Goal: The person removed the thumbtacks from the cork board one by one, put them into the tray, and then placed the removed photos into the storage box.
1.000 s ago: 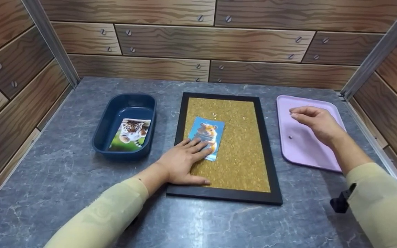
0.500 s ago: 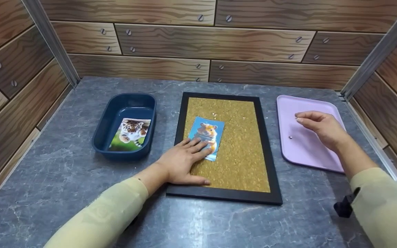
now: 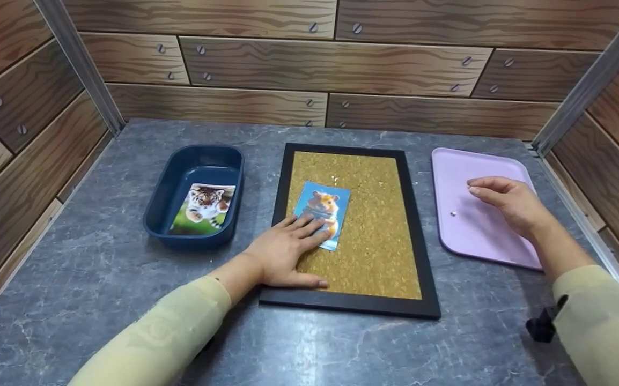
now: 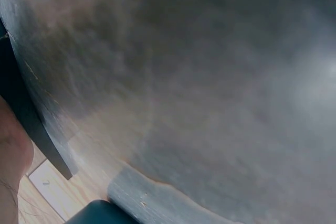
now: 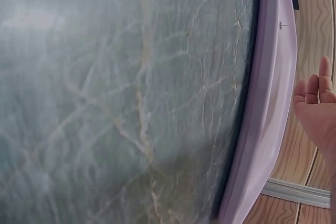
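Note:
My left hand (image 3: 282, 254) lies with its fingers spread over the lower part of a hamster picture card (image 3: 326, 202) and on the corkboard (image 3: 371, 252). The card rests on the left half of the cork, and its lower left corner is hidden under the fingers. Over the lilac tray (image 3: 468, 238), my right hand (image 3: 510, 203) brings thumb and index fingertip together on a tiny thumbtack, mostly hidden by the fingers. Another thumbtack (image 3: 453, 214) sits on the tray with its point upward, as the right wrist view shows.
A dark blue bin (image 3: 151, 222) stands left of the corkboard and holds a tiger picture card (image 3: 205, 209). Small bright specks (image 3: 334, 178) show on the cork above the hamster card. Wood-patterned panels (image 3: 336, 64) enclose the grey marbled table (image 3: 341, 354) at back and sides.
My right hand has shifted right and slightly toward me over the tray, carrying a thumbtack away from its earlier spot. The left hand and the hamster card have stayed in place.

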